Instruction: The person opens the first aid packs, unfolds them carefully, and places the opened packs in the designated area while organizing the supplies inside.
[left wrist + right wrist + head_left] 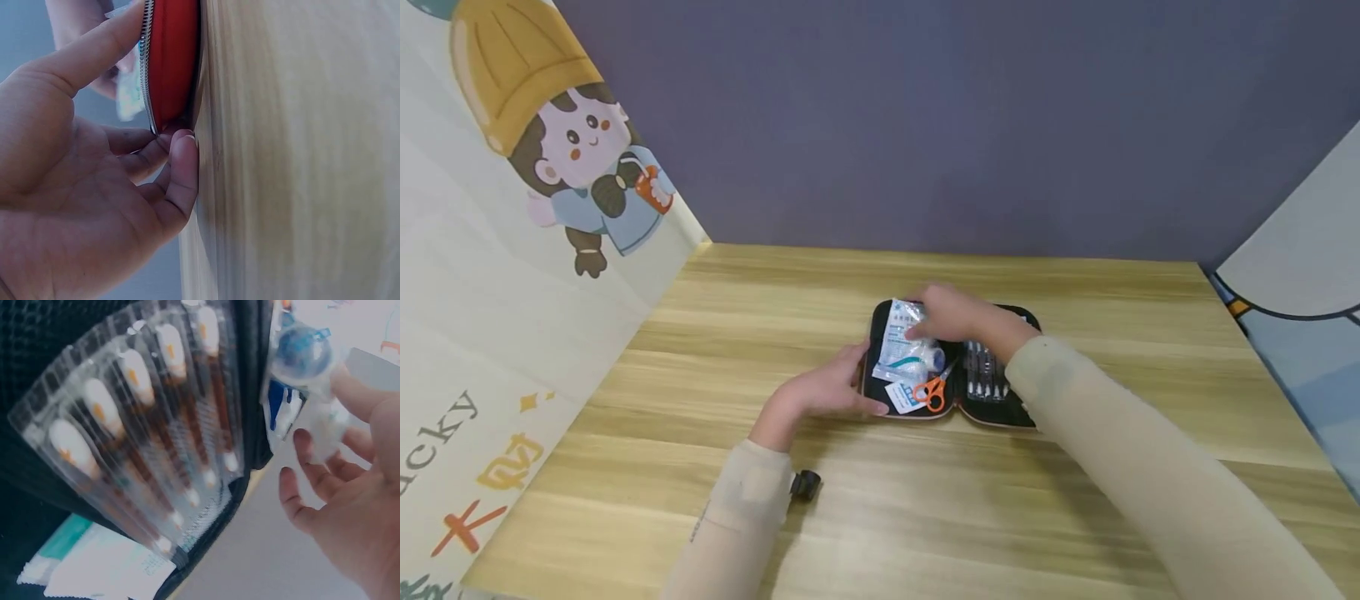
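Note:
A zip-up first-aid case [951,400], black inside with a red shell [175,62], lies spread on the wooden table. My left hand [827,387] holds its left side, thumb on the zipper rim and fingers curled low against the shell. Over the left half, my right hand [955,312] has thumb and fingers around a translucent plastic packet [325,428]; the exact contact is blurred. Beside it lie a printed packet [895,337], a bagged white roll [934,360], orange-handled scissors [931,393] and a small white-and-blue packet [904,398].
The case's right half holds sealed cotton swabs [134,378] in a row, with white-and-green packets [106,562] below them. A small black object [806,485] shows beside the left wrist. The table [760,292] meets a dark blue-grey panel [955,125] behind.

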Demonstrator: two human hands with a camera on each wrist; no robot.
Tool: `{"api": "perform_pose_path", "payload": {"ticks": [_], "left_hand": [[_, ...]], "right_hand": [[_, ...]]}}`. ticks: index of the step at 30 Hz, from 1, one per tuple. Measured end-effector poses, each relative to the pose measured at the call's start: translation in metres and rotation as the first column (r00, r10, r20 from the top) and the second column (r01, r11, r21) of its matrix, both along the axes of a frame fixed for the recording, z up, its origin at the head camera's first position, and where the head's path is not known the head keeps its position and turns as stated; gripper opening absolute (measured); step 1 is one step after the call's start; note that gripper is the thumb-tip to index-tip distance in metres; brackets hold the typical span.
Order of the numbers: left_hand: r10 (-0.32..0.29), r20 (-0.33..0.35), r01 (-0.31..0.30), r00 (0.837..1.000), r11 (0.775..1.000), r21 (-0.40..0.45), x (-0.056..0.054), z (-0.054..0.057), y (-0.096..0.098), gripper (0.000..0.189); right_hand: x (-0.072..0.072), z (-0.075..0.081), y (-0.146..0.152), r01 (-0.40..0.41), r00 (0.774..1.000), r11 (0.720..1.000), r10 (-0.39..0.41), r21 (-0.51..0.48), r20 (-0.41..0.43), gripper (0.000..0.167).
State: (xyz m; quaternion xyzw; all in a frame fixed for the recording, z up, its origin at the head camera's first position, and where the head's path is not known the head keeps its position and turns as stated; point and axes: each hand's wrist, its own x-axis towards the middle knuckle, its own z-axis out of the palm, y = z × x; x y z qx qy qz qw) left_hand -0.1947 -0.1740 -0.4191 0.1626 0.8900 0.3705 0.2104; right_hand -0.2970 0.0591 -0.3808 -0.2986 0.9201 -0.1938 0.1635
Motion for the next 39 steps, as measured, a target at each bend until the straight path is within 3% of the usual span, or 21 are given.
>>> {"api": "perform_pose_path", "payload": {"ticks": [5,9,14,20,24,27,33,39], "left_hand": [[-0.004,0.001,0.004,1.0,1.0,-0.024,-0.003,0.0,0.0,0.119],[-0.004,-0.006,0.003,1.0,0.999,-0.038,-0.004,-0.001,-0.002,0.12],[-0.009,-0.006,0.009,1.0,0.998,-0.058,-0.003,-0.001,0.0,0.12],[0.007,0.017,-0.006,1.0,0.999,-0.052,-0.003,0.001,0.0,0.121],[0.019,0.023,-0.018,1.0,0.998,-0.058,-0.003,0.003,0.0,0.122],[0.028,0.031,-0.026,0.999,0.998,-0.064,-0.002,0.002,-0.002,0.122],[0.024,0.048,-0.021,0.999,0.998,-0.061,-0.001,0.004,0.0,0.123],[0.017,0.05,-0.015,0.999,0.999,-0.052,-0.003,0.006,0.0,0.122]], "right_hand": [[0.0,0.011,0.002,0.04,0.998,0.988,-0.048,-0.147,-0.047,0.054],[0.003,0.017,0.007,0.108,0.993,0.954,-0.115,-0.28,-0.008,0.037],[0.012,0.024,0.024,0.267,0.964,0.853,-0.239,-0.449,0.118,0.037],[0.018,0.037,0.059,0.435,0.9,0.713,-0.358,-0.55,0.249,0.038],[0.019,0.031,0.089,0.522,0.853,0.629,-0.383,-0.576,0.354,0.044],[0.021,0.019,0.109,0.564,0.825,0.587,-0.381,-0.581,0.417,0.048],[0.027,0.001,0.157,0.641,0.766,0.544,-0.407,-0.542,0.497,0.066],[0.039,-0.013,0.196,0.707,0.702,0.533,-0.442,-0.465,0.559,0.073]]}}
